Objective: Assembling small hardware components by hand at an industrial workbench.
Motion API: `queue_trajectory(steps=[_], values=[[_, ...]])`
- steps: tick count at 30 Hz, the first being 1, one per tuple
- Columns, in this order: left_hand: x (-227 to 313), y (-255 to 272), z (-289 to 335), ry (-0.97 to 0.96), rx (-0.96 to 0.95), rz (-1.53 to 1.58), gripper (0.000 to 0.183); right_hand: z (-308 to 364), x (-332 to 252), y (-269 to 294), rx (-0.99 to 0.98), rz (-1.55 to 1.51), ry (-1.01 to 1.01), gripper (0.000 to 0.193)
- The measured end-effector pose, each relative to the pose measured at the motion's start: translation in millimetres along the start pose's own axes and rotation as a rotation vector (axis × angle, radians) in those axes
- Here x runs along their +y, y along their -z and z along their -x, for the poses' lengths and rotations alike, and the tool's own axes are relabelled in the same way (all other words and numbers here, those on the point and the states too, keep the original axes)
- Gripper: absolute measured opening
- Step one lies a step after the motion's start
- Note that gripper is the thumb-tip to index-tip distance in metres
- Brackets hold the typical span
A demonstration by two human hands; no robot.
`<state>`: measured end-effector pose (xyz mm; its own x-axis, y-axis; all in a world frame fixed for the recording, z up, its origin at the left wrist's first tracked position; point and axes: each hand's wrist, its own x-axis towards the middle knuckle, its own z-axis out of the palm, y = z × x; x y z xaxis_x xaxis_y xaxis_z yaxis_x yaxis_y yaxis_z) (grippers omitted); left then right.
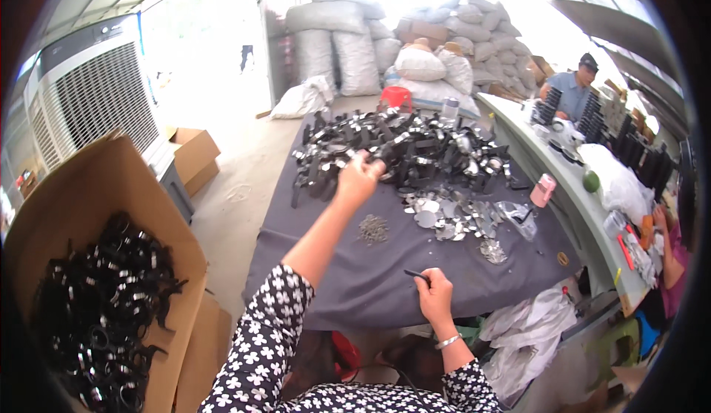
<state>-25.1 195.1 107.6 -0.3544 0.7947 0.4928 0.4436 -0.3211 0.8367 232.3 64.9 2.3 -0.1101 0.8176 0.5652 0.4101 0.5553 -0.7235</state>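
My left hand (359,180) reaches over the near-left edge of a wide pile of black plastic parts with shiny silver bits (437,146). Its fingers are bent down among the parts, and what they grip is too small to make out. Close to the table's front edge, my right hand (437,294) is closed around a slim dark stick-like tool (415,274), whose end points left. Between the hands lies a little heap of small metal pieces (372,229). Round silver discs (426,219) and other shiny flat pieces spread to the right of it.
At left stands a cardboard box (189,265) filled with black parts, with an air cooler (96,80) behind. A pink can (543,190) and a clear plastic bag (518,219) sit on the table's right side. Beyond a long bench (518,131), a co-worker (574,91) works near stacked sacks.
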Motion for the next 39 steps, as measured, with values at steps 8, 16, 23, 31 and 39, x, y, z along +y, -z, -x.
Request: queue_trajectory(steps=[8,16,23,31,39], values=[[3.6,114.4,190.1,0.08,0.113,0.026,0.028,-3.6,27.1,22.1,0.035,0.042,-0.017,0.006],[-39.2,394.7,316.5,0.206,0.954,-0.485,0.018,0.5,36.4,0.2,-0.041,-0.207,-0.061,0.008],[-48.7,560.6,315.7,0.396,1.214,-0.983,0.042,-3.7,46.6,11.3,-0.064,-0.311,-0.131,0.018],[-48.7,608.7,275.3,0.483,1.098,-0.36,0.048,-20.1,67.2,67.6,0.028,0.332,-0.052,0.035],[-23.7,582.2,261.9,-0.029,1.336,-0.102,0.015,-21.8,55.5,82.1,-0.116,0.82,-0.116,0.03]])
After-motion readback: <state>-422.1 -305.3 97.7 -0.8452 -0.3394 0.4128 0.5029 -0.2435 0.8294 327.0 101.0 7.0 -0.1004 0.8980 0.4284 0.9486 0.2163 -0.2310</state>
